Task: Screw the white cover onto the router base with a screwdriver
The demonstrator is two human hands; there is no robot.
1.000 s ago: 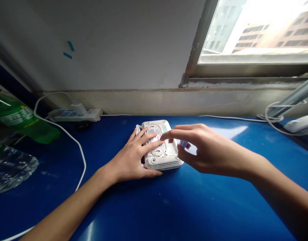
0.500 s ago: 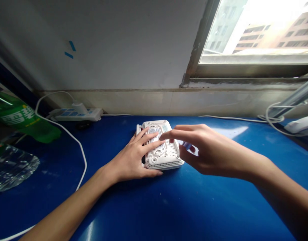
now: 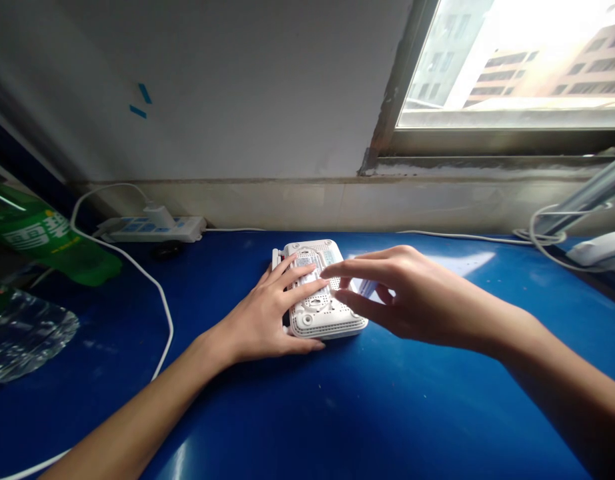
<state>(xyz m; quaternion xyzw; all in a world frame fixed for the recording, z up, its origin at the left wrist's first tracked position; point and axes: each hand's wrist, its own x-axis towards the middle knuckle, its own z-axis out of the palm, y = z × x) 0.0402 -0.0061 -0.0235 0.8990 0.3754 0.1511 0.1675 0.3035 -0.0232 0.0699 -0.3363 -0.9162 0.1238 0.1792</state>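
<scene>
A white router (image 3: pixel 332 319) lies flat on the blue table, its underside with vent holes, a label and round feet facing up. My left hand (image 3: pixel 265 313) grips it from the left, fingers spread over the underside and thumb along the near edge. Over the router's right half is my right hand (image 3: pixel 407 293), index finger and thumb bent toward the label and apart from each other. Whether its fingertips touch the surface I cannot tell. A pale bluish-white patch shows through the gap in this hand; what it is stays unclear.
To the left lie a green bottle (image 3: pixel 82 250) and a clear bottle (image 3: pixel 32 337). A white power strip (image 3: pixel 187 229) with a plugged-in charger (image 3: pixel 159 215) stands by the wall, its white cable (image 3: pixel 165 303) running forward. A metal pole (image 3: pixel 587 193) stands at right.
My right thumb has moved left and up from the router's right edge, onto or over its underside, closer to the index finger. The left hand and the router have stayed put.
</scene>
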